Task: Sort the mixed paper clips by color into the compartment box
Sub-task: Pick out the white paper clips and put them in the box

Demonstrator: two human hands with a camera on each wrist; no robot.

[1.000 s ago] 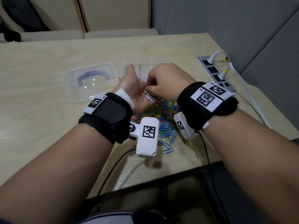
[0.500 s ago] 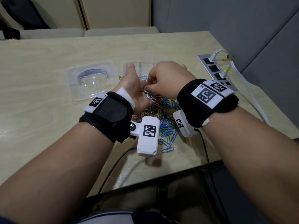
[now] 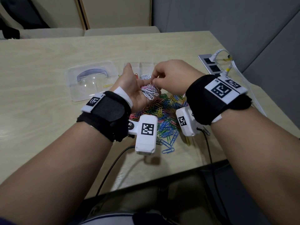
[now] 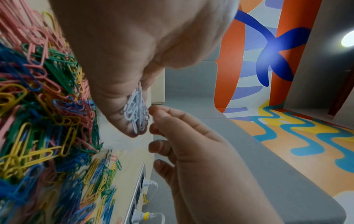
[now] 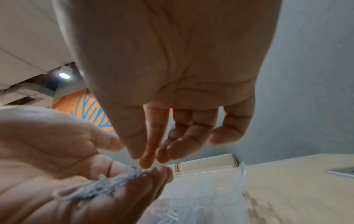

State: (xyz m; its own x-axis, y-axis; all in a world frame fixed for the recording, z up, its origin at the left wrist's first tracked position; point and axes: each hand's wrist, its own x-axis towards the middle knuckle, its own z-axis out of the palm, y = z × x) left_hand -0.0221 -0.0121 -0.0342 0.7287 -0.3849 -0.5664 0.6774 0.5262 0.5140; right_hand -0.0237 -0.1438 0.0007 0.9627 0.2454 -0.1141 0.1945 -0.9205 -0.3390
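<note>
Now-uncovered white clips (image 3: 149, 91) in palm

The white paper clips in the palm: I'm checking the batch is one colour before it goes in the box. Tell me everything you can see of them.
The small bunch of white coated-wire paper clips lies loose and tangled in the upturned palm of the left hand, raised above the mixed coloured pile. A few look faintly pink at the top, though that may be reflection. The right hand reaches in from above, thumb and forefinger tips meeting at the bunch's far edge; whether they pinch a clip is unclear.
</note>
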